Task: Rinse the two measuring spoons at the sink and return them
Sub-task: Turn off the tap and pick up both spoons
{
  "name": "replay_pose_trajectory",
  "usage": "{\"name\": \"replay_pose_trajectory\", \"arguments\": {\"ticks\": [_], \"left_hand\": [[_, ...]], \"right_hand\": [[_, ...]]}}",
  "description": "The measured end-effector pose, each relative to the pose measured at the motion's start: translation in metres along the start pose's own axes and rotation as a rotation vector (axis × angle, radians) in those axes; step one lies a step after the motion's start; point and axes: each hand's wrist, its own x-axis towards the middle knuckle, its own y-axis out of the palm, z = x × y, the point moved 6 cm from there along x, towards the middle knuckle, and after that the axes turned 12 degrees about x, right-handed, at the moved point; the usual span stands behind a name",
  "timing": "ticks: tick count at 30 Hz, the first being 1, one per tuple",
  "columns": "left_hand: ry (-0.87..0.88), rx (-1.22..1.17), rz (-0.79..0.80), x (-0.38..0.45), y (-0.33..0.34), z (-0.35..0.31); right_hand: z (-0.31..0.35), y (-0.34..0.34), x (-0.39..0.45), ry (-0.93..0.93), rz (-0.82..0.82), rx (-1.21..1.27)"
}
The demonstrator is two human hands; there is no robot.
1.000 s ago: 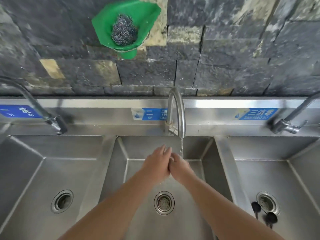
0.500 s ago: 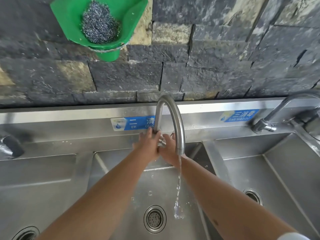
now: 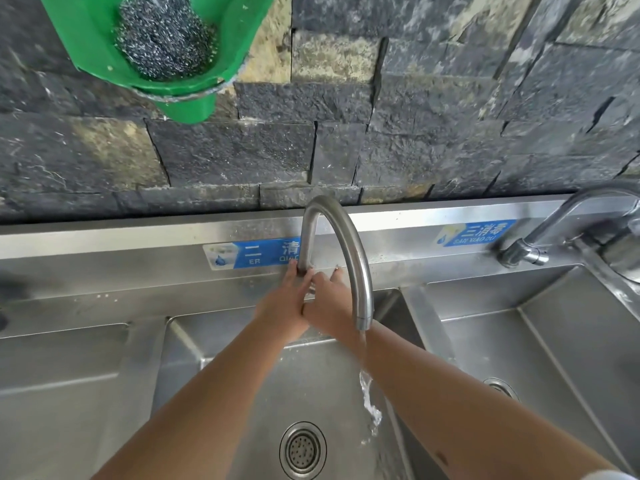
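My left hand (image 3: pixel 285 304) and my right hand (image 3: pixel 329 301) meet at the foot of the middle faucet (image 3: pixel 349 244), behind its curved spout. The left fingers curl around the faucet's base, where the handle sits between the two hands. Beside it, the right hand's fingers are spread and hold nothing. Water (image 3: pixel 369 393) runs from the spout past my right forearm into the middle sink basin (image 3: pixel 221 386). No measuring spoon shows; my right arm covers part of the right basin.
Steel basins lie left (image 3: pixel 59 393) and right (image 3: pixel 561 358) of the middle one, whose drain (image 3: pixel 303 450) is near the bottom. A second faucet (image 3: pixel 540 244) stands at the right. A green holder (image 3: pixel 104 53) with a steel scourer (image 3: pixel 162 36) hangs on the stone wall.
One second ago both hands were under the stream over the middle basin; they have since moved up and back to the faucet's base. The two black spoons in the right basin are out of sight.
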Motion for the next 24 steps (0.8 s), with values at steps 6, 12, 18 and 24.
{"name": "replay_pose_trajectory", "arguments": {"ticks": [6, 12, 18, 24], "left_hand": [[0.021, 0.003, -0.036, 0.005, -0.004, 0.009], [-0.001, 0.028, 0.024, 0.002, 0.003, 0.004], [0.001, 0.067, 0.103, -0.01, 0.01, -0.001], [0.064, 0.144, 0.221, -0.099, 0.055, -0.032]], "right_hand": [[-0.002, 0.005, 0.009, -0.114, 0.129, -0.338], [-0.011, -0.002, -0.013, -0.035, 0.308, -0.444], [0.002, -0.017, -0.039, -0.06, 0.3, -0.44], [0.003, -0.015, -0.102, 0.071, 0.297, -0.361]]}}
